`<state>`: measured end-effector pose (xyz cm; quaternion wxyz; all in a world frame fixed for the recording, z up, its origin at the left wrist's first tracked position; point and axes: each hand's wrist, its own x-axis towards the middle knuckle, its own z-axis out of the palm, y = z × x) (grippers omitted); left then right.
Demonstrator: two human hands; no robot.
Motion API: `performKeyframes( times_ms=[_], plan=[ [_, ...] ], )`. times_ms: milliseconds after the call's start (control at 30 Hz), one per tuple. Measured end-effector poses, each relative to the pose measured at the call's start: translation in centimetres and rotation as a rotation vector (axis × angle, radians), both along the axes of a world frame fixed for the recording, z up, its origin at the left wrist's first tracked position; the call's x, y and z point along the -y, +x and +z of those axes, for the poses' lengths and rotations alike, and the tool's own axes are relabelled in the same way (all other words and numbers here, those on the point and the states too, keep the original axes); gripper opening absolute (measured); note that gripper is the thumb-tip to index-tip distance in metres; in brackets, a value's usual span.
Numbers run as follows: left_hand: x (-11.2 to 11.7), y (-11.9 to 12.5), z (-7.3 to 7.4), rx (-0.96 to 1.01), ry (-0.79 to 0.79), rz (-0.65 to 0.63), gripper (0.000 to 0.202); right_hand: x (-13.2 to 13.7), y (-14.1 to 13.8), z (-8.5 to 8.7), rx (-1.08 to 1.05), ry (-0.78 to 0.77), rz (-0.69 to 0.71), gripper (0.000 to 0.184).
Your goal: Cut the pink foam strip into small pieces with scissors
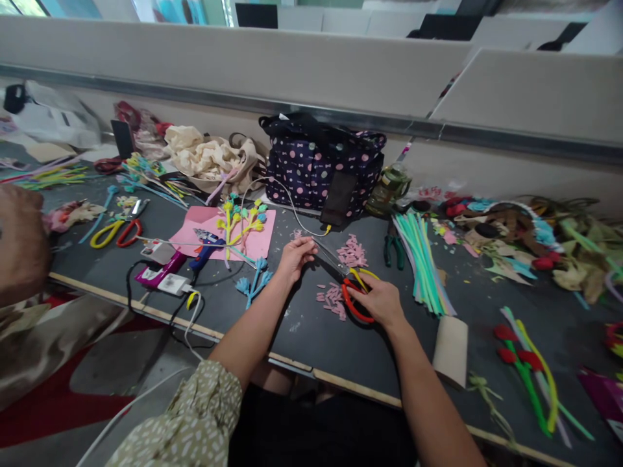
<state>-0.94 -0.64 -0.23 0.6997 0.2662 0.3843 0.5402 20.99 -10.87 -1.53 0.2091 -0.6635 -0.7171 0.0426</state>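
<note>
My right hand (380,299) grips the red and yellow handles of a pair of scissors (346,280) whose blades point up-left across the dark table (311,337). My left hand (295,254) pinches something small and pale pink at the blade tips; I cannot make out what it is. Small pink cut pieces (333,299) lie just below the blades, and a second heap of pink pieces (353,251) lies above them. A blue pipe-cleaner flower (253,280) rests left of my left hand.
A dotted navy bag (321,165) stands behind. A pink sheet (224,233) holds a yellow pipe-cleaner flower and a glue gun. Green pipe cleaners (423,259), pliers (393,248), a cardboard tube (451,350) and red flowers (523,366) lie right. Another person's arm (19,240) is at left.
</note>
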Motion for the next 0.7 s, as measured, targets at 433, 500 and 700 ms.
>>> performKeyframes(
  times_ms=[433,500,700],
  plan=[
    [-0.05,0.03,-0.56,-0.026,0.03,-0.015,0.024,-0.04,0.09,-0.09,-0.03,0.014,0.038,0.033],
    [-0.05,0.06,-0.64,-0.022,0.029,-0.009,0.025,-0.01,0.09,-0.04,-0.028,0.008,0.039,0.033],
    [-0.08,0.05,-0.93,-0.015,0.033,-0.003,0.027,0.04,-0.1,0.34,-0.019,-0.028,0.027,0.036]
  ],
)
